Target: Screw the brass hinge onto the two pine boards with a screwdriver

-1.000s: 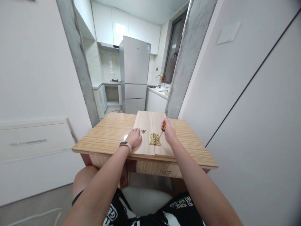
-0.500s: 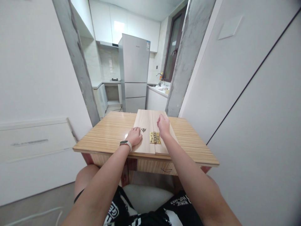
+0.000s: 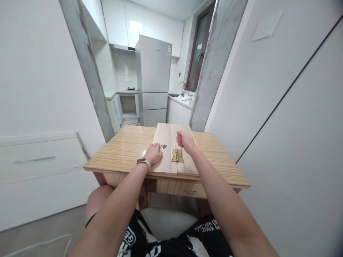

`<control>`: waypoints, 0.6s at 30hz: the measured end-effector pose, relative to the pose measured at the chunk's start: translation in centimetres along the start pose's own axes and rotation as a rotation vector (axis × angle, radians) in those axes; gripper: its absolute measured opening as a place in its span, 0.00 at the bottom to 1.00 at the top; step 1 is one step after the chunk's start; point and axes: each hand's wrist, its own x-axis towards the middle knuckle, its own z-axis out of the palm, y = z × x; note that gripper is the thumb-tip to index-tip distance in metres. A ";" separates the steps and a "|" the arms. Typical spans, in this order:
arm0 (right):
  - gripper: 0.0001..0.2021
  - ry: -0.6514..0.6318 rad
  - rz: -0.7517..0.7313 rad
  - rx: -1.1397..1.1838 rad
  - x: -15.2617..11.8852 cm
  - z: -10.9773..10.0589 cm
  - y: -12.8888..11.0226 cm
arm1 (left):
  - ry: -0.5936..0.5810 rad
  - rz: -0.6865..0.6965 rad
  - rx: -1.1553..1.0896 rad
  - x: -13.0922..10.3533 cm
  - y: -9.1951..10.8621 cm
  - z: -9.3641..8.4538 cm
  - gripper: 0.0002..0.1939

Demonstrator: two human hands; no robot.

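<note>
Two pale wooden boards [image 3: 165, 134] lie side by side on the table, with a brass hinge [image 3: 177, 155] laid across their seam. My left hand [image 3: 153, 153] rests flat on the left board's edge, fingers stretched out, holding nothing. Just right of its fingertips is a small pile of several screws [image 3: 163, 146]. Above the right board, my right hand [image 3: 185, 141] is closed in a fist around a screwdriver. Only a bit of its thin shaft [image 3: 182, 147] shows, pointing down at the hinge's upper right corner; the handle is hidden in the fist.
The wood-grain table [image 3: 118, 150] has a drawer with a curved handle [image 3: 190, 192] below its front edge. My legs are under it. A grey refrigerator [image 3: 155, 67] stands beyond, between kitchen counters. White walls flank both sides.
My right fist has turned and shifted slightly left over the hinge's right leaf, and the screwdriver shaft now shows beneath it. My left hand stays in place.
</note>
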 end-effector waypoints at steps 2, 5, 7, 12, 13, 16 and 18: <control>0.23 -0.112 0.028 0.016 0.1 -0.3 0.0 | 0.003 -0.004 0.000 0.0 0.0 0.0 0.23; 0.23 0.022 -0.045 -0.077 0.5 -0.3 0.4 | 0.002 -0.011 -0.004 0.0 0.1 0.0 0.24; 0.25 0.217 -0.089 -0.163 0.9 0.2 0.7 | 0.003 -0.009 -0.004 -0.1 0.1 0.0 0.24; 0.27 0.668 -0.165 -0.216 0.9 2.1 1.0 | 0.002 -0.013 0.000 -0.1 0.2 -0.1 0.23; 0.27 0.700 -0.174 -0.222 0.6 2.4 1.0 | 0.002 -0.017 0.000 -0.1 0.2 -0.1 0.23; 0.26 0.721 -0.139 -0.248 0.0 2.8 0.5 | 0.000 -0.013 -0.001 0.0 0.1 0.0 0.23; 0.25 0.685 -0.097 -0.242 -0.2 2.6 0.1 | 0.000 -0.009 -0.005 0.0 0.1 0.0 0.23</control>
